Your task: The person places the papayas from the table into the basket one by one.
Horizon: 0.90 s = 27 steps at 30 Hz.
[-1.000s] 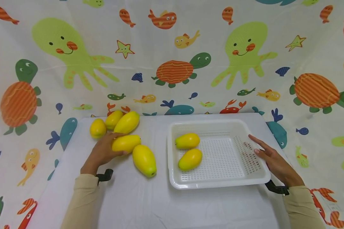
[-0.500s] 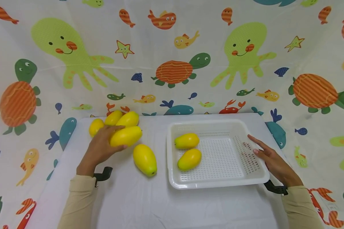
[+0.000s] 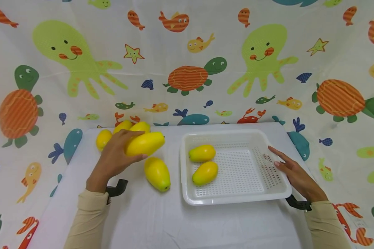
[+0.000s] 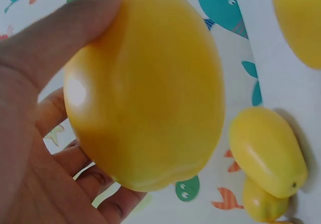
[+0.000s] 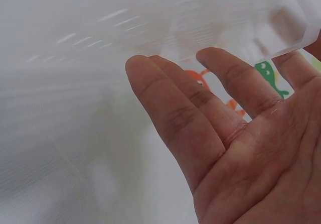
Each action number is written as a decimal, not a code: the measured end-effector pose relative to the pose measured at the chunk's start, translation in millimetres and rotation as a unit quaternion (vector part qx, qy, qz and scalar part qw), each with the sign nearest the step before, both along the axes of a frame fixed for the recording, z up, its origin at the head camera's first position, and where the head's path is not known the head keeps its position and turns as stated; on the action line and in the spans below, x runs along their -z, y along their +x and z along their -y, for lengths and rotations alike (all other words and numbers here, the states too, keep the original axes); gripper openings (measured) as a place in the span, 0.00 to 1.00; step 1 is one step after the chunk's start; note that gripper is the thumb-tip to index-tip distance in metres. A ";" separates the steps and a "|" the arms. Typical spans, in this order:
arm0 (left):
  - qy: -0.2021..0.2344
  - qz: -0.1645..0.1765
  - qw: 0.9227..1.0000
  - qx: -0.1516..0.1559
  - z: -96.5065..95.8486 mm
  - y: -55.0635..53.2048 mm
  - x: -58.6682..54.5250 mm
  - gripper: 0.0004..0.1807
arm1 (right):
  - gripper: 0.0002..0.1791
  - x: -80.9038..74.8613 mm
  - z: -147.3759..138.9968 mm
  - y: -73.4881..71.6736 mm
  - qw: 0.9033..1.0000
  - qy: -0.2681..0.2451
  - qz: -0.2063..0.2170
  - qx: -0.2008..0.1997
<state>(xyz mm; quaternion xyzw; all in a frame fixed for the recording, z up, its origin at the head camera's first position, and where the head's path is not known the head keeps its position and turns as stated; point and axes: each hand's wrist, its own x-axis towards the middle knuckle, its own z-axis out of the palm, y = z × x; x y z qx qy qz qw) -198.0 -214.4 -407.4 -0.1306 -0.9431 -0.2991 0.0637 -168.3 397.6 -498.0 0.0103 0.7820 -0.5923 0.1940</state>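
Note:
In the head view my left hand grips a large yellow papaya, raised above the table at the left. Its thumb lies across one side of the fruit in the left wrist view, the fingers behind it. A second papaya with a greenish end lies just below, on the cloth. The white perforated basket holds two yellow fruits, one above the other. My right hand touches the basket's right rim. In the right wrist view its straight fingers extend beside and under the basket wall.
Behind my left hand several more yellow fruits cluster at the table's back left corner, among them a rounder one and another partly hidden. A white cloth covers the table. A sea-animal curtain hangs behind it.
My left hand has lifted the papaya off the table and carried it slightly right, tilting its far end upward. The right hand and the basket have stayed in place.

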 end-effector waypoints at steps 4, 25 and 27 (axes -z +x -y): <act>0.005 -0.010 1.000 0.011 -10.3 0.5 -5.4 0.41 | 0.35 -0.3 0.3 -0.5 1.000 -0.002 -0.003 -0.001; 0.011 -0.002 0.995 0.100 -70.9 10.9 -22.9 0.41 | 0.35 0.9 1.4 -1.1 1.000 -0.007 -0.010 -0.001; 0.008 -0.004 0.994 0.110 -76.2 11.6 -22.5 0.40 | 0.35 0.9 1.3 -0.9 1.000 -0.007 -0.010 0.000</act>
